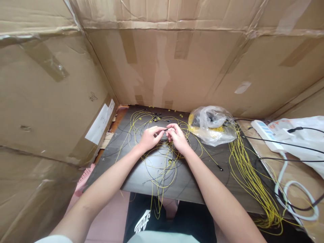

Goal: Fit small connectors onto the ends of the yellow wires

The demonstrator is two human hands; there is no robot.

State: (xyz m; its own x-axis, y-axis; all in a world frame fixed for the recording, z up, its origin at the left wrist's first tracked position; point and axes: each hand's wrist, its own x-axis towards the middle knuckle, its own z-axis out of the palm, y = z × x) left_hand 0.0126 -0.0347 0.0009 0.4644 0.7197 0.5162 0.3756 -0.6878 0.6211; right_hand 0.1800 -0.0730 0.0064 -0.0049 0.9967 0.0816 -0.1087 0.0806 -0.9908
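Both hands meet over the middle of a dark tabletop (134,179). Between their fingertips is a small black connector (165,130), mostly covered by the fingers. My left hand (152,137) pinches it from the left with thumb and index finger. My right hand (176,136) grips it from the right, fingers curled. Under and around the hands lies a loose tangle of thin yellow wires (162,185), with some black strands among them. Several black connector ends lie behind the hands, and another black end (220,167) rests to the right on its wire.
A clear plastic bag (212,126) with yellow and black contents stands at the back right. Beside it a yellow wire bundle (249,182) hangs over the edge. Farther right are a white power strip (267,135) and its coiled cord. Cardboard walls (162,71) enclose the table.
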